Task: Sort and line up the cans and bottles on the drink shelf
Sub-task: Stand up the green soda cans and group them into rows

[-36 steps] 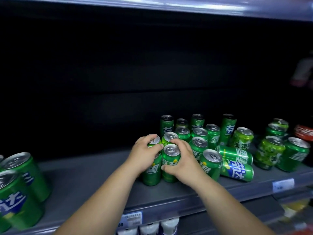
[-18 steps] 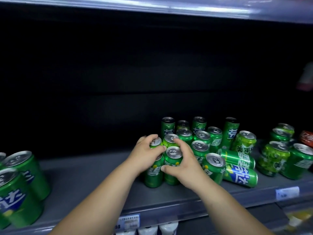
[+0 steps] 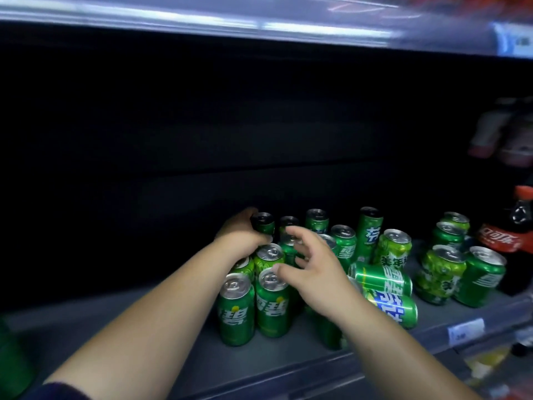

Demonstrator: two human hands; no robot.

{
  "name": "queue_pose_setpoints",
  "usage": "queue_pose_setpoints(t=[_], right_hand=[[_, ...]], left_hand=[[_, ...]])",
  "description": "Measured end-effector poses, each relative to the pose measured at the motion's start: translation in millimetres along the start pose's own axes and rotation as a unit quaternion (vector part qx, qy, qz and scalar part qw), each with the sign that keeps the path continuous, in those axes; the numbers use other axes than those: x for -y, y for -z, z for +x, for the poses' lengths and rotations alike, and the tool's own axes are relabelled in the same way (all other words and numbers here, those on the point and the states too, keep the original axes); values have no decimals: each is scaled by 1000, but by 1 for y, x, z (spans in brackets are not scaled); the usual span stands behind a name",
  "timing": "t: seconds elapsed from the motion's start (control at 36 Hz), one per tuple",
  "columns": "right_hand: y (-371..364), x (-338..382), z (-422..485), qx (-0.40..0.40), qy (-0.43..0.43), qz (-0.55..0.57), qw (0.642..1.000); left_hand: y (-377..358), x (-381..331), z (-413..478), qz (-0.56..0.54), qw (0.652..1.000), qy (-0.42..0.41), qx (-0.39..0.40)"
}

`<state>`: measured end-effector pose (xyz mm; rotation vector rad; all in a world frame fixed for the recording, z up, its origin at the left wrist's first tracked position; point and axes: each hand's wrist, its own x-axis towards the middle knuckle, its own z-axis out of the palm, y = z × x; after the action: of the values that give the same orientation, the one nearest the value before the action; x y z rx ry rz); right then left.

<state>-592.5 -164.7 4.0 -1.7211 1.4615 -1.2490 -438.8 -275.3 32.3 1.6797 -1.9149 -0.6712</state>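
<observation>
Both hands have come off the two front Sprite cans [image 3: 236, 310], which stand upright and side by side below the right thumb. Left hand [image 3: 245, 236] has gone to the back of the cluster and its fingers wrap the upper body of a tall slim can [image 3: 263, 226] with a dark top; its thumb is hidden. Right hand [image 3: 314, 272] has lifted, fingers [image 3: 302, 241] spread and loosely curved, holding nothing. Its thumb tip lies over the lid of the right-hand front can; contact cannot be told. Under and beyond those fingers are more upright green cans, packed close. Just right of the right wrist, two fallen Sprite cans [image 3: 383, 280] lie on their sides, touching. Farther right stand lighter green fruit-print cans [image 3: 441, 275], then a Coca-Cola bottle [image 3: 516, 235] at the end of the shelf [image 3: 144, 342]. Judgement on handling: full cans are likely rigid, smooth-walled and heavy for their bulk. The slim can is narrow-based and probably quick to topple, so a wrap round mid-body suits it better than a pinch at the rim. The fallen cans will likely roll; best taken across the barrel, then stood up.
</observation>
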Motion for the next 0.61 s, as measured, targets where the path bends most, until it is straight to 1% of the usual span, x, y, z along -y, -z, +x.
queue_pose_setpoints(t=[0.06,0.19,0.28,0.39,0.47,0.53,0.61], right_hand=[[10,5,5,1,11,2,1000],[36,10,17,-9,21,-30,999],[47,0,25,-20,-3,-23,1000],[60,-20,42,-48,-22,-45,998],[69,-34,58,-64,-45,-80,994],[71,-44,71,-62,-60,-113,990],[69,-58,88,-53,-59,-146,986]], left_hand=[[-4,0,7,18,1000,5,3],[-8,4,17,14,1000,16,-18],[-10,6,17,0,999,14,-35],[-8,6,18,-19,997,3,-74],[-4,4,18,-61,993,-8,-99],[-2,4,18,-83,991,-11,-108],[-2,1,17,-95,989,-16,-112]])
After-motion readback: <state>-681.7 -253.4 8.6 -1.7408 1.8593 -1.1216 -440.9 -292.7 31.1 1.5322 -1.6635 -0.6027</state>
